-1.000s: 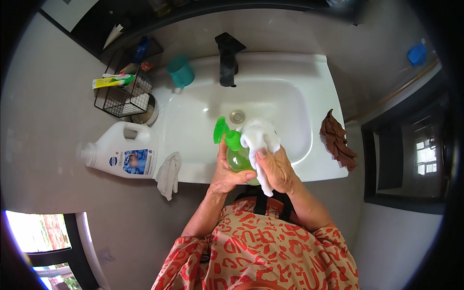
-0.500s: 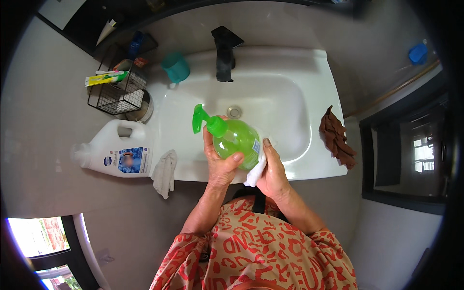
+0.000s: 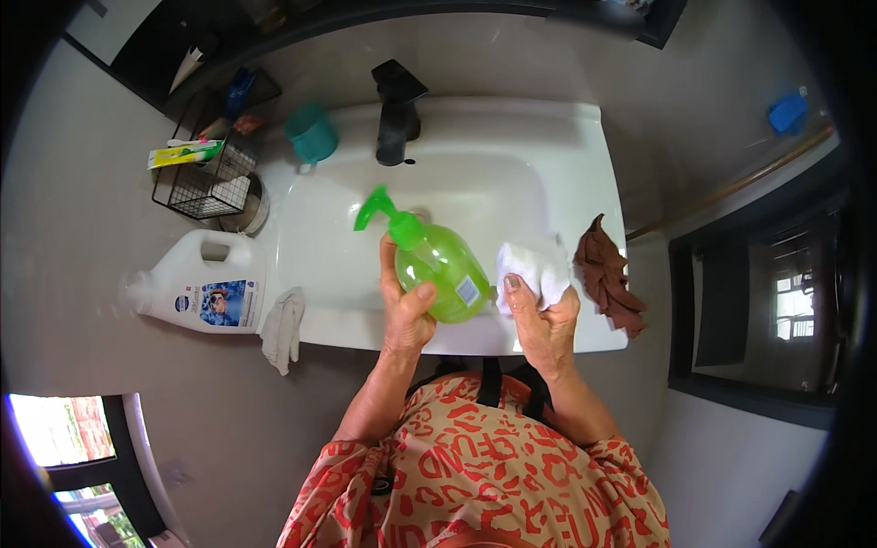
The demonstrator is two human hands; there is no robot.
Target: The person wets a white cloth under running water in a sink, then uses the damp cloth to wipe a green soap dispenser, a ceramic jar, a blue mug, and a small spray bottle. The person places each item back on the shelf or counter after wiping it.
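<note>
1. Here's the left hand (image 3: 405, 315), fingers wrapped round the pump bottle (image 3: 443, 279), thumb laid across its near side: a closed, firm-looking hold.
2. That bottle, clear green with a bright green pump head (image 3: 375, 208), is up over the near part of the white washbasin (image 3: 557, 128), tilted so the pump points to the upper left.
3. Over to the right hand (image 3: 548, 331): it pinches a bunched white cloth (image 3: 533, 272), thumb on top, the other fingers mostly hidden.
4. Cloth and bottle sit just beside each other; whether they touch, I cannot tell.
5. Behind them, the black faucet (image 3: 395, 119) stands at the back rim, a teal mug (image 3: 312, 135) to its left.
6. Out left, a white jug (image 3: 196, 288) with a blue label, and a pale cloth (image 3: 283, 333) hanging over the front edge.
7. On the right rim, a crumpled brown cloth (image 3: 607, 274).
</note>
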